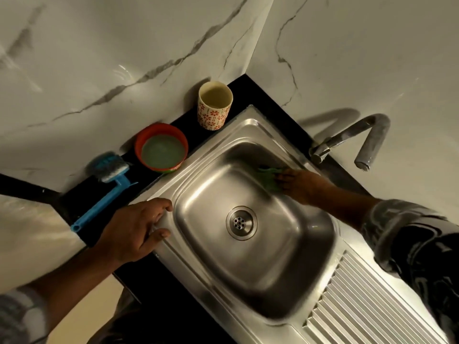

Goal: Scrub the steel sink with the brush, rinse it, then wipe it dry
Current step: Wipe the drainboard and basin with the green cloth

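The steel sink (248,264) fills the middle of the picture, with its round drain (241,222) in the bottom. Take the drain as the middle of a clock.

At 9 o'clock the left hand (135,228) rests on the sink's rim. Its fingers are loose and a little bent, and it holds nothing.

At 2 o'clock the right hand (300,184) is down inside the sink. It presses a green cloth (269,176) on the far wall of the bowl. The hand is blurry, so one cannot tell if its fingers curl round the cloth.

The blue brush (104,189) lies on the black counter (250,93) at 10 o'clock, apart from both hands. A red bowl (161,147) sits at 11 o'clock. A flowery cup (214,105) stands at 12 o'clock. The tap (360,142) is at 2 o'clock, past the right hand.
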